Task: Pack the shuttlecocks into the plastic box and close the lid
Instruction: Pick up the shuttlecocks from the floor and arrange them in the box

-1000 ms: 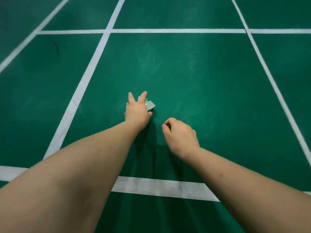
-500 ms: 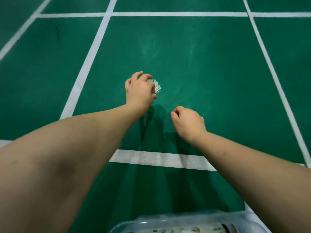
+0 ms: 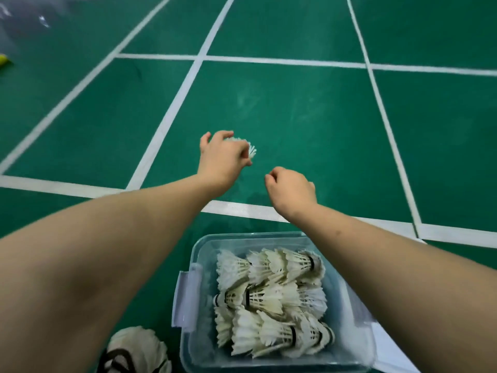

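Note:
My left hand [image 3: 222, 160] is stretched out over the green court floor, closed around a white feather shuttlecock [image 3: 250, 148] whose feathers stick out to the right of the fingers. My right hand [image 3: 291, 191] hovers beside it with curled fingers, and I see nothing in it. Below my arms, a clear plastic box [image 3: 200, 267] stands open on the floor. Several white shuttlecocks [image 3: 271, 300] lie piled inside it. A latch [image 3: 187, 300] hangs on the box's left side. No lid is clearly in view.
White court lines [image 3: 172, 114] cross the green floor. A white shoe with dark markings [image 3: 137, 351] sits at the bottom left of the box. A yellow object [image 3: 4, 60] lies at the far left edge. A pale flat sheet [image 3: 387, 345] shows right of the box.
My left hand closed on the shuttlecock and lifted it off the floor. The view tilted down and back, bringing the open box with shuttlecocks into sight. My right hand stayed curled.

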Tool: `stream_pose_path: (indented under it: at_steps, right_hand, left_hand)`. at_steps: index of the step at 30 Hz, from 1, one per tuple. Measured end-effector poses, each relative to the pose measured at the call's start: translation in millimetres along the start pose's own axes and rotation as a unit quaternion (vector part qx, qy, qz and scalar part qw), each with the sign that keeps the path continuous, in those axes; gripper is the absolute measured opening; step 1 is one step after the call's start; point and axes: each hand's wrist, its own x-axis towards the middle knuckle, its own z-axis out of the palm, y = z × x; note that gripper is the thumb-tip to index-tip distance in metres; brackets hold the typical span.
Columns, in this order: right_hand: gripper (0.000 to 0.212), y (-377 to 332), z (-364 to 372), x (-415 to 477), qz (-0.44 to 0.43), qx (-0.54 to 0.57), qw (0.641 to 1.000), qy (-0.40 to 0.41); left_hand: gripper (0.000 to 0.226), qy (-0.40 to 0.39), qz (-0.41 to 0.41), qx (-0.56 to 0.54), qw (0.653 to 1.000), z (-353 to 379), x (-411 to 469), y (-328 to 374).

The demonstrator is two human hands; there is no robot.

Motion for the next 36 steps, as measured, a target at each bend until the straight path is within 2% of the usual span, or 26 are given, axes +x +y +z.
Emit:
stream_pose_path:
  at_steps: [9, 17, 23, 27, 32, 36]
  right_hand:
    - [0.031, -17, -55, -140, -0.008, 0.009, 0.999, 0.039]
    - [0.029, 26, -56, -222, 0.040, -0.012, 0.999, 0.032]
    - [0.027, 39, -41, -240, 0.056, -0.014, 0.998, -0.006]
    - [0.027, 39, -36, -236, 0.055, -0.004, 0.998, -0.018]
    - [0.029, 44, -24, -223, 0.056, 0.012, 0.998, -0.034]
    - [0.027, 46, -11, -213, 0.055, 0.002, 0.997, -0.051]
  left_hand:
    - [0.015, 0.049, -0.115, -0.143, 0.982, -66, -141, 51]
    - [0.015, 0.021, -0.185, -0.207, 0.960, -74, -236, 61]
    - [0.018, 0.023, -0.264, -0.202, 0.943, -40, -280, 33]
    - [0.015, 0.022, -0.280, -0.234, 0.931, -28, -287, 21]
    - [0.016, 0.012, -0.246, -0.228, 0.942, -17, -272, 24]
    - [0.017, 0.002, -0.292, -0.235, 0.927, -4, -276, 21]
